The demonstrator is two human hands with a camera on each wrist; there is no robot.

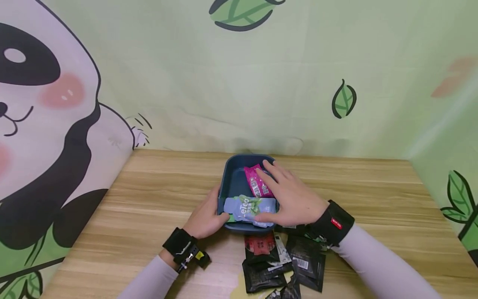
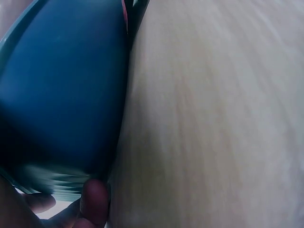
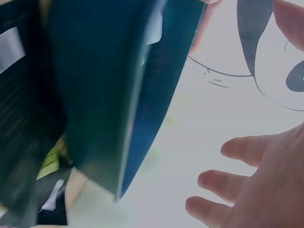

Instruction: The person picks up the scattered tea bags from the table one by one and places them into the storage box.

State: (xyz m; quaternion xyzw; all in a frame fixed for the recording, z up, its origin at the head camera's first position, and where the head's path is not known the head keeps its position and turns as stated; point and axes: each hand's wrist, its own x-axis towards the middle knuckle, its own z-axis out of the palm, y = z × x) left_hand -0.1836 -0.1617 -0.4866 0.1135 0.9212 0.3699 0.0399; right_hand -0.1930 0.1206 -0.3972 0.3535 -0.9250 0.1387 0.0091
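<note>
A dark blue plastic tray (image 1: 233,180) stands on the table in the head view. Inside it lie a pink packet (image 1: 254,182) and a light blue packet printed with green leaves (image 1: 244,207), the latter toward the near end. My left hand (image 1: 207,216) grips the tray's left side, thumb over the rim; its fingertips (image 2: 94,202) bend against the tray wall in the left wrist view. Over the tray's right side hovers my right hand (image 1: 295,199), fingers spread. The right wrist view shows those fingers (image 3: 228,185) apart, holding nothing.
Several black packets (image 1: 308,257) lie in a loose pile in front of the tray, one with a red label (image 1: 260,245). A printed green backdrop (image 1: 291,99) rises behind the wooden table (image 1: 373,199).
</note>
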